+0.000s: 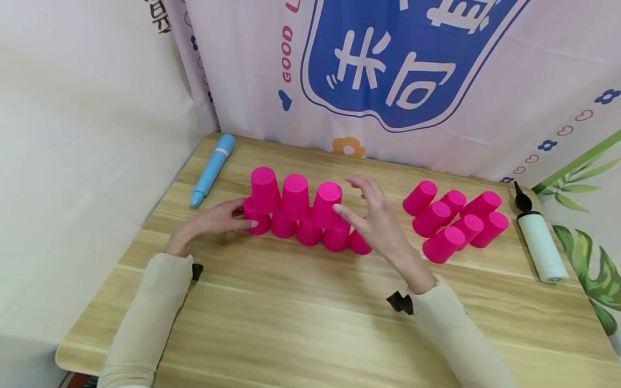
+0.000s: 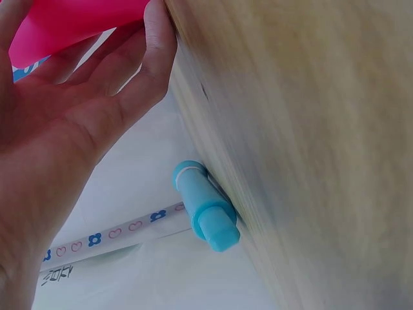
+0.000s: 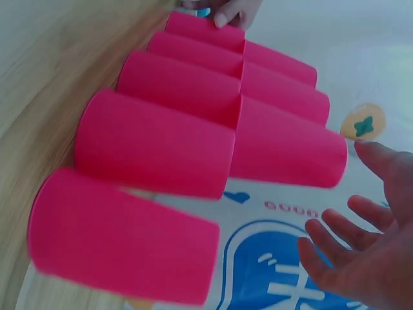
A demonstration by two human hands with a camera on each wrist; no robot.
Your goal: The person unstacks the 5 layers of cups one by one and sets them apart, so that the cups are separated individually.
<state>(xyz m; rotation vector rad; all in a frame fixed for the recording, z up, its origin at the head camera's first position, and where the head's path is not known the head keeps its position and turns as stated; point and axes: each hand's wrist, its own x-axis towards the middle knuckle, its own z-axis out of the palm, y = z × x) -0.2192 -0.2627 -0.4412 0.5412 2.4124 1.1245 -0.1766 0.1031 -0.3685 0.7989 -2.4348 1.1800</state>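
Observation:
Pink cups stand upside down in a row along the table, with three more pink cups on top. My left hand (image 1: 220, 216) holds the leftmost bottom cup (image 1: 259, 222), thumb on its front and fingers around its far side. In the left wrist view the curved fingers lie against that pink cup. My right hand (image 1: 375, 218) is spread beside the rightmost upper cup (image 1: 328, 205), its thumb tip right at the cup's top edge. Below that hand is the bottom row's right-end cup (image 3: 122, 239), with no cup above it and partly hidden in the head view.
Several more upside-down pink cups (image 1: 443, 243) stand grouped at the right. A light blue stick-shaped thing (image 1: 211, 171) lies at the back left of the wooden table (image 1: 271, 318). Near the right edge lies a pale hand pump (image 1: 540, 247) with a black nozzle. A printed curtain (image 1: 252, 70) hangs behind.

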